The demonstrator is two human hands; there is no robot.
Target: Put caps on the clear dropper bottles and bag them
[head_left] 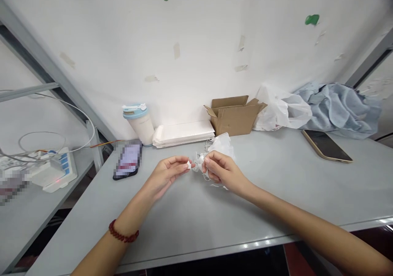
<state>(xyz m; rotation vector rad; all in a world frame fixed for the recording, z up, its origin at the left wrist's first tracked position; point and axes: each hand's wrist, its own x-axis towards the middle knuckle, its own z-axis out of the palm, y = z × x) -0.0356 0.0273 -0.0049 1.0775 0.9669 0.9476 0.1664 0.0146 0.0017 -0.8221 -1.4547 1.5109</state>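
Over the middle of the grey table [190, 218], my two hands meet. My left hand [167, 174] pinches a small white piece [189, 165] between thumb and forefinger. My right hand [219, 168] is closed around a bundle of thin white cord [200, 161], with loops hanging under the fingers. Just behind my right hand lies a small clear plastic bag with white contents [222, 144]. A red bead bracelet [123, 234] is on my left wrist.
At the back stand a lidded cup [138, 122], a stack of white flat packets [183, 133], an open cardboard box [235, 114], a white plastic bag [281, 108] and blue cloth [337, 106]. Phones lie at left [127, 161] and right [327, 145]. A power strip [53, 171] sits on the left shelf.
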